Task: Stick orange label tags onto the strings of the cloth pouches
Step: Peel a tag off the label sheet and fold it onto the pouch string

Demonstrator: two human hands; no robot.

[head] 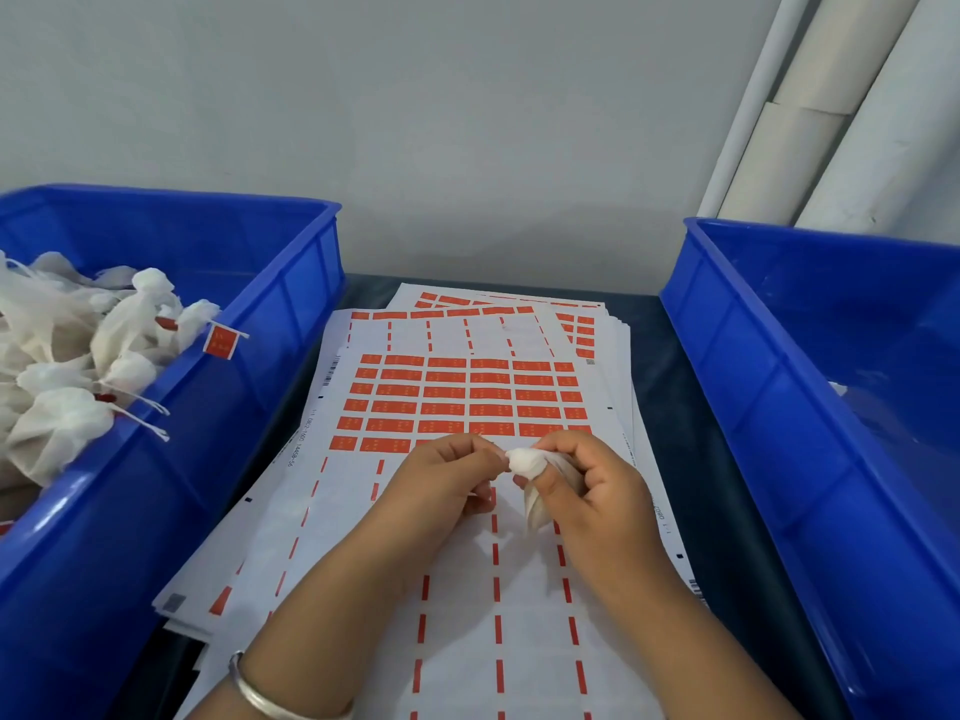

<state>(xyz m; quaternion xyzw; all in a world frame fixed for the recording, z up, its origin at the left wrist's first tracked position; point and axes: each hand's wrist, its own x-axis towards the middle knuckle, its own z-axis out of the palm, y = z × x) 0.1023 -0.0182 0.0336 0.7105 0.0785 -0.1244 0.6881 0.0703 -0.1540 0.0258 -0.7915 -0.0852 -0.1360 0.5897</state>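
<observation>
A small white cloth pouch (524, 467) is held just above the near half of the top label sheet (457, 402), over its last row of orange tags. The pouch is soft and crumpled, with a gathered knot of white fabric at its top and a greyer, limp body hanging down beneath it. The right hand (587, 485) grips it, fingers curled round the body with the bunched top poking out between thumb and forefinger. The left hand (447, 475) meets it from the other side, its thumb and fingertips pressed together at the pouch's top; whether they pinch a string or a tag there is too small to tell. A silver bangle (270, 693) sits on the left wrist.

The top label sheet is white, with a block of orange tags (467, 394) in rows at its middle and bare strips with orange dashes nearer the person. More sheets lie fanned under it.

Left of the sheet, a blue bin (291, 304) holds a heap of finished pouches (78, 345), one orange tag (221, 341) dangling on its string over the rim. Right of the sheet stands a second blue bin (753, 356).
</observation>
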